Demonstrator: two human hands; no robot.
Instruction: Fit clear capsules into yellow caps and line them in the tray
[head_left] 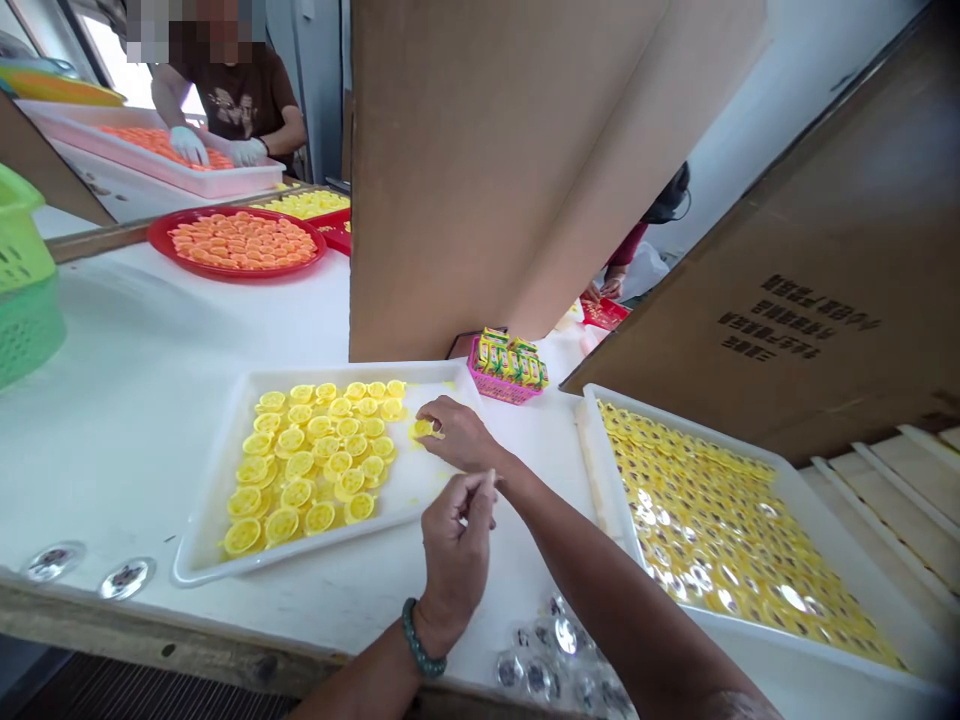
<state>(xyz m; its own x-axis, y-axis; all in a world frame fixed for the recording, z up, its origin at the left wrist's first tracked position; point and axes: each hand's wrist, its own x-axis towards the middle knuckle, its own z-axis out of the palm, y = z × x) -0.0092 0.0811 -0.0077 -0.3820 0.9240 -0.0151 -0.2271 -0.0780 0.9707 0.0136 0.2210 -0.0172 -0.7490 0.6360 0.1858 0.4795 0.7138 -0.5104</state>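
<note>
My right hand (459, 436) reaches over the right part of a white tray (214, 480), its fingers closed on a small round yellow plastic piece (422, 429). Rows of similar round yellow pieces (298, 465) with small side tabs fill the left and middle of that tray. Below my right wrist, my left hand (459, 540), with a green bead bracelet (421, 640) on the wrist, is closed with thumb and fingertips together. Whatever it pinches is too small to make out. Clear round discs with dark printed centres (538, 678) lie loose by my right forearm.
At right, another white tray (589, 440) holds many yellow pieces with shiny discs. A pink basket (504, 386) of small packets stands beside cardboard panels (487, 180). Two clear discs (127, 578) lie near the table edge. Gloved co-worker's hands (189, 146) work behind a red tray (161, 235).
</note>
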